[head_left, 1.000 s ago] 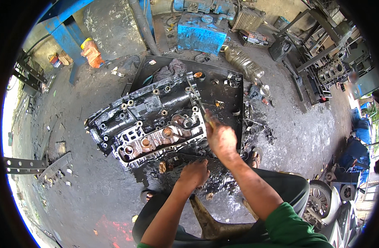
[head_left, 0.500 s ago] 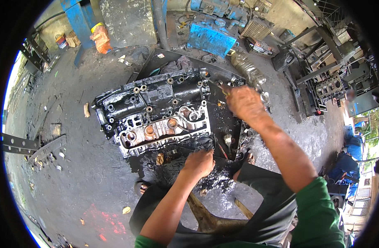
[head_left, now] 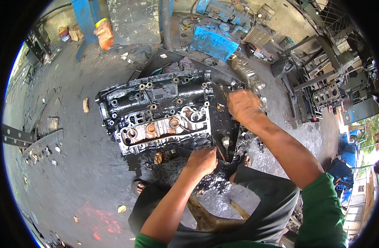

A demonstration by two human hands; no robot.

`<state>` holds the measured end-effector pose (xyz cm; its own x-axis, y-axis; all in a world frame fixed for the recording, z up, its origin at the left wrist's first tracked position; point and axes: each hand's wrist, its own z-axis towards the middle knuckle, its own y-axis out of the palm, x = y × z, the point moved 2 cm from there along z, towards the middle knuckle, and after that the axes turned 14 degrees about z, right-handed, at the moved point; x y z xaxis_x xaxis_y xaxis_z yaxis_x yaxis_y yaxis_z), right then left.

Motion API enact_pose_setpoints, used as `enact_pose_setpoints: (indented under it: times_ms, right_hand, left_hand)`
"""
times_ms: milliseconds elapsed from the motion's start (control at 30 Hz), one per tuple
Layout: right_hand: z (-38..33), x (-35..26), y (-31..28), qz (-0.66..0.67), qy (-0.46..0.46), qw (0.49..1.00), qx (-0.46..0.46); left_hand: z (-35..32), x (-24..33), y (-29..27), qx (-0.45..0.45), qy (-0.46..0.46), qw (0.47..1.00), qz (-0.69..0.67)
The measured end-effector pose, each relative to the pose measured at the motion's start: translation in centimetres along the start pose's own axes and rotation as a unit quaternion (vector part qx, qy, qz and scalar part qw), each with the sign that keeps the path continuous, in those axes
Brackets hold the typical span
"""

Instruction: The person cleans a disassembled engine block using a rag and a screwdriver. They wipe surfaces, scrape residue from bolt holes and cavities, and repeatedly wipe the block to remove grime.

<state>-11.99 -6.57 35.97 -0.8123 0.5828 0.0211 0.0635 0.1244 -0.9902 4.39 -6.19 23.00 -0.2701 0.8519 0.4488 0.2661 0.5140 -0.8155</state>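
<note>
A long engine valve cover, black and wet with oil, lies next to a bare-metal engine part with round brown-stained recesses. My left hand is closed at the near right corner of the metal part, against a bunched black cloth that it seems to grip. To the right of the black cover, my right hand is closed round a thin tool pointing left toward the cover's end. The tool's tip is blurred, and its handle is hidden in my fist.
Both parts lie on a dark metal tray holding a small brush-like item and a grey rag. Beyond stand a blue machine and a dented metal canister. A wooden stool shows between my legs.
My right hand has drawn slightly back from the black cover's right end with the thin tool. My left hand stays by the metal part's corner. The whole view has shifted a little.
</note>
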Motion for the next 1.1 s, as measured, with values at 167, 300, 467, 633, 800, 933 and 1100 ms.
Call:
enact_pose_setpoints:
  times_ms: [167,300,467,633,800,933,1100]
  right_hand:
    - [-0.4,-1.0,0.3,-0.010,0.061,0.998,-0.017]
    - [0.0,-1.1,0.8,-0.008,0.001,1.000,-0.028]
    - [0.8,-0.2,0.2,-0.043,0.012,0.999,-0.022]
    - [0.6,1.1,0.7,-0.067,0.001,0.997,-0.037]
    - [1.2,5.1,2.3,0.008,0.029,0.999,-0.010]
    - [0.7,5.2,5.0,0.083,0.097,0.989,-0.071]
    - [-1.8,2.2,8.6,0.107,-0.085,0.987,0.081]
  left_hand:
    - [-0.3,-0.5,-0.3,0.025,0.009,1.000,0.005]
    - [-0.3,-0.3,-0.3,0.046,0.001,0.999,-0.002]
    - [-0.3,0.0,-0.3,0.054,0.010,0.998,0.001]
    - [-0.3,0.0,-0.3,0.057,0.004,0.998,-0.006]
    - [-0.5,0.1,0.1,0.060,0.006,0.998,0.020]
    - [0.4,0.3,0.7,0.045,0.004,0.999,0.015]
    - [2.2,1.3,1.6,-0.015,0.004,0.999,0.042]
